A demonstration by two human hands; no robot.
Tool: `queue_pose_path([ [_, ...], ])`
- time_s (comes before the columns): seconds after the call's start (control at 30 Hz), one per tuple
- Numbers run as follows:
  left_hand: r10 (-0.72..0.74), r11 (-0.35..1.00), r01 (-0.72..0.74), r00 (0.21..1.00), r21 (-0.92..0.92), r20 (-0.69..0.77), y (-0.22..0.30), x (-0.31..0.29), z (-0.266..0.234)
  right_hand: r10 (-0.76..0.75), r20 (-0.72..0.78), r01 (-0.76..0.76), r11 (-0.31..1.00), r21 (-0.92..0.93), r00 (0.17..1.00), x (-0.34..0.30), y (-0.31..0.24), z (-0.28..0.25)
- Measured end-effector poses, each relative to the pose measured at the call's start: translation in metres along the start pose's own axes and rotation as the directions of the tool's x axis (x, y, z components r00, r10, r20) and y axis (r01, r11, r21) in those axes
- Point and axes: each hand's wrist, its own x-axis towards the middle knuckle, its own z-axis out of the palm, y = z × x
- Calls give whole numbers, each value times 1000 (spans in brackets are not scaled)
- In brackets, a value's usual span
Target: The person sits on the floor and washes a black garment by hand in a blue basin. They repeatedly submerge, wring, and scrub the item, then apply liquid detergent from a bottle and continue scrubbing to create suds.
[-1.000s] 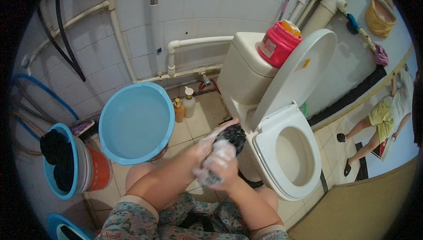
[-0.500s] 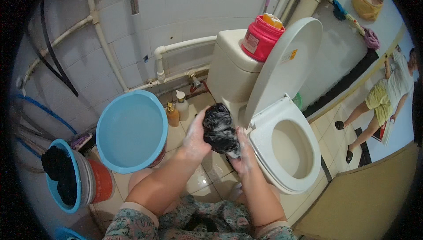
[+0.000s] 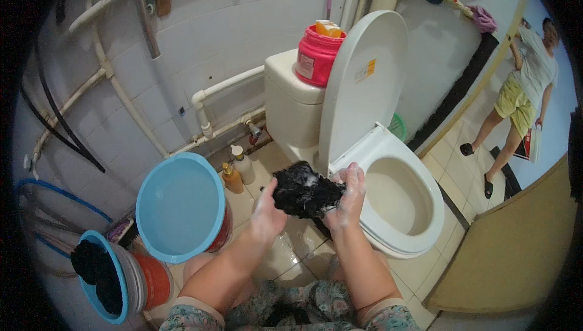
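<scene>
A wet black cloth [image 3: 306,191], bunched up and streaked with white suds, is stretched between my two hands above the tiled floor. My left hand [image 3: 267,212] grips its left end, thumb up along the edge. Its other end is in my right hand [image 3: 347,200], whose fingers are curled and covered in foam. The underside of the cloth is hidden, and I cannot tell what kind of garment it is. To the left of my hands, a light blue basin [image 3: 142,203] of cloudy water rests on a red bucket.
Beside my right hand stands a toilet [image 3: 430,234] with its lid raised. A pink tub [image 3: 316,61] sits on the cistern. Two pump bottles [image 3: 232,178] stand by the basin. Lower left, a blue basin [image 3: 123,285] holds black cloth. Another person [image 3: 528,82] stands far right.
The black cloth has gone from a compact bundle to a wider, flatter spread. My right hand has turned and come up at its right end. The whole view has shifted slightly.
</scene>
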Motion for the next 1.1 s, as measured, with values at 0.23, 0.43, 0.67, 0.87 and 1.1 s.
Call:
queue_pose_path([
  [0.23, -687, 709, 631, 520, 314, 508, -36, 5, -36, -251, 147, 285, 912, -296, 957, -4, -6, 19],
  [0.43, -376, 926, 286, 753, 246, 540, -22, -29, 4, -192, 589, 565, 613, -553, 785, -40, -4, 14],
  [0.67, 34, 966, 91, 885, -243, 465, -10, -2, -1, -177, 846, 845, 304, -439, 503, -71, 40, 15],
  [0.87, 26, 984, -97, 907, 148, 421, -11, -23, 13, -90, 413, 331, 759, -560, 906, -28, 22, 27],
  [1.1, 18, 989, -59, 955, 132, 297, -9, -21, 8, -141, 803, 807, 238, -541, 579, -17, 42, 6],
])
